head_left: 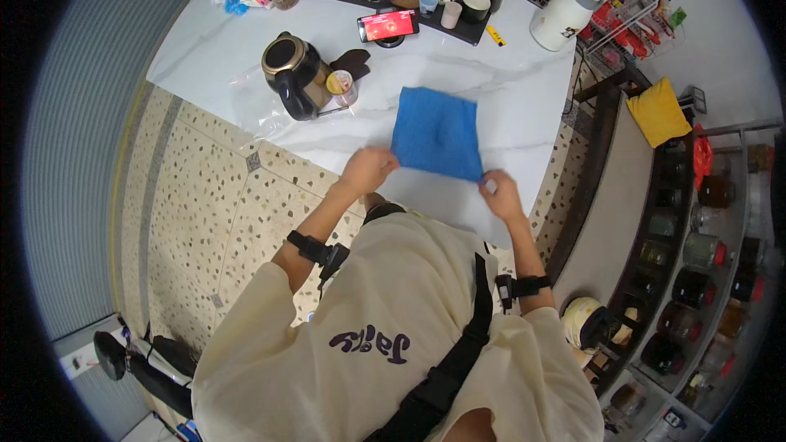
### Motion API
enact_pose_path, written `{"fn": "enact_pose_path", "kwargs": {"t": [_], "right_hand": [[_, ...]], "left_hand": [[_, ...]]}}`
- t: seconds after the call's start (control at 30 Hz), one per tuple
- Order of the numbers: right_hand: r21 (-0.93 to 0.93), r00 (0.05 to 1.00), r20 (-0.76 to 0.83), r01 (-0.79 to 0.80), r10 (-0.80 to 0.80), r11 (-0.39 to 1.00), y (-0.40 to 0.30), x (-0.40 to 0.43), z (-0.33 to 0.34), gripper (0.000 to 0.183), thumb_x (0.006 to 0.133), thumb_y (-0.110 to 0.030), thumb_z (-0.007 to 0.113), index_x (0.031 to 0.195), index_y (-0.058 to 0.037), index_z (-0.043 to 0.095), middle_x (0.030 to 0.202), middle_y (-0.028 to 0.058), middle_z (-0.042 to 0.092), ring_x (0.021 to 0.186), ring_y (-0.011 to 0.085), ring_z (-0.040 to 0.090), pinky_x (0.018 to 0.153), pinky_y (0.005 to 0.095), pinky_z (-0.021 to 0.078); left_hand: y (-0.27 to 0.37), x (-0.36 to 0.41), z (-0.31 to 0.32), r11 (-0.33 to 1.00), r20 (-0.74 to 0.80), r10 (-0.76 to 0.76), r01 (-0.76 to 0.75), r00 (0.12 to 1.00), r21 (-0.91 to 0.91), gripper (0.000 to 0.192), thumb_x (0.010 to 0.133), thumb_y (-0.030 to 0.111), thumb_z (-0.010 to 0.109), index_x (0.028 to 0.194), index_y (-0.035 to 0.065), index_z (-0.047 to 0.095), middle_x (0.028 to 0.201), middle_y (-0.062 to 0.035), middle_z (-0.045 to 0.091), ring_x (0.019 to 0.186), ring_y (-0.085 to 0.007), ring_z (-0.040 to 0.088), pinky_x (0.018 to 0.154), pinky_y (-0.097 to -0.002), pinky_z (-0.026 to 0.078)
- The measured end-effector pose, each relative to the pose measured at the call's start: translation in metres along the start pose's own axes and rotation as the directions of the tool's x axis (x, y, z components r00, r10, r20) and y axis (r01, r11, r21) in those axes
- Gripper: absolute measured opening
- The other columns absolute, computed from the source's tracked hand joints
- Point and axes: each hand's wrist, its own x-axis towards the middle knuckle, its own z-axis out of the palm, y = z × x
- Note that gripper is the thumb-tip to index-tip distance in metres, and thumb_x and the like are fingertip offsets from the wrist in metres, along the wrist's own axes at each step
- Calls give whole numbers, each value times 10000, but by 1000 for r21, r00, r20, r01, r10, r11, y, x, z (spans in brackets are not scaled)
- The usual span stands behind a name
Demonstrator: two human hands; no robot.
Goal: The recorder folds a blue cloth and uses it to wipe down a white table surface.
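Note:
A blue cloth (pixel 437 130) lies spread out nearly square on the white marble-patterned table (pixel 516 98). Its near left corner is pinched between the fingers of my left hand (pixel 370 169). The near right corner is in the fingertips of my right hand (pixel 500 194), close to the table's near edge. A slight dent or crease shows around the cloth's middle. To the left of the cloth stand a glass kettle (pixel 296 73) with a black handle and a small lidded cup (pixel 342 87).
Behind the cloth, a phone (pixel 388 26) leans on a stand. A black tray (pixel 459 29) holds cups; a yellow box cutter (pixel 495 35) lies beside it. A white vacuum jug (pixel 565 15) stands far right. Clear plastic (pixel 261 104) and dark fabric (pixel 352 64) lie around the kettle.

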Motion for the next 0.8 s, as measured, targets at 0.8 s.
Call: {"fn": "enact_pose_path", "kwargs": {"t": [0.8], "right_hand": [[549, 917, 243, -398, 316, 735, 41, 34, 30, 120, 904, -168, 524, 885, -50, 521, 729, 14, 557, 608, 104, 584, 534, 241, 488]], "left_hand": [[-58, 21, 53, 862, -44, -284, 235, 958, -449, 156, 826, 147, 628, 839, -5, 593, 656, -68, 563, 609, -132, 498, 607, -278, 435]]}}
